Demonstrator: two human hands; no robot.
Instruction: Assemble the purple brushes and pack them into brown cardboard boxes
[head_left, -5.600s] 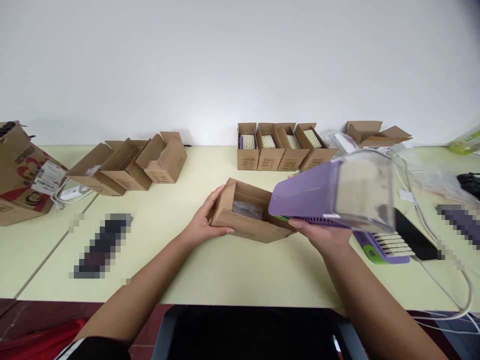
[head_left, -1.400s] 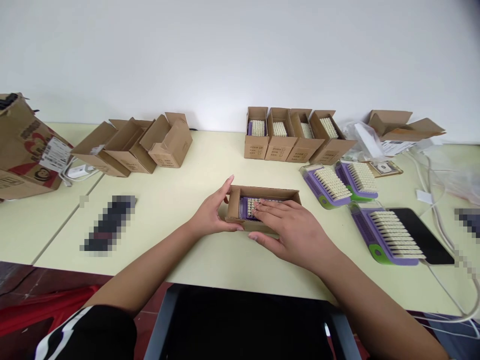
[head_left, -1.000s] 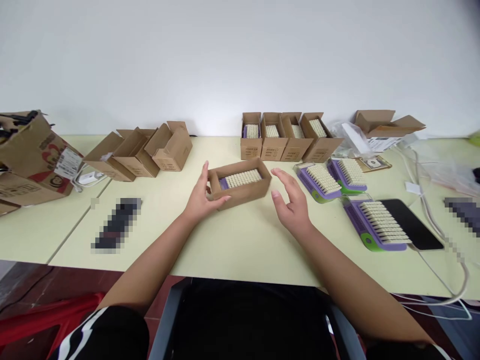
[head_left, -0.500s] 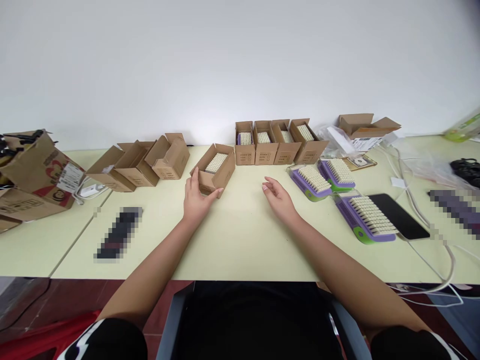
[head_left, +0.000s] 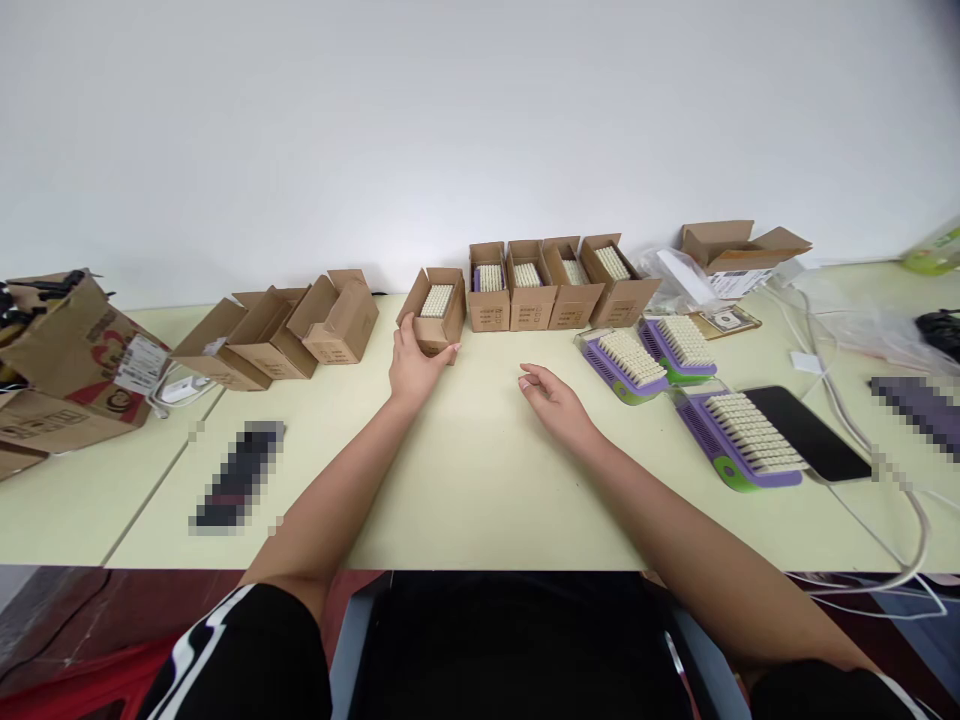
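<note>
My left hand (head_left: 418, 366) grips the near end of a small open cardboard box (head_left: 427, 333), fingers at its left side and thumb across the front. Inside that box stands a pack of cream-coloured, closely set pegs or tips (head_left: 436, 300). It sits just left of a row of similar filled boxes, the closest being a carton (head_left: 490, 317) with a purple edge showing inside. My right hand (head_left: 556, 402) hovers over or rests on the table with fingers loosely curled and apart, holding nothing. To its right lie several purple-and-green devices topped with cream rows (head_left: 631, 360).
Three open cartons (head_left: 337, 325) stand at the left, beside a larger box of black items (head_left: 90, 350). A black tablet or phone (head_left: 810, 435), white cables (head_left: 840, 400), clear plastic wrap (head_left: 671, 280) and another open carton (head_left: 739, 260) occupy the right side.
The box in my left hand has moved right and back, and turned straighter, closer to the row of filled boxes. My right hand has barely moved.
</note>
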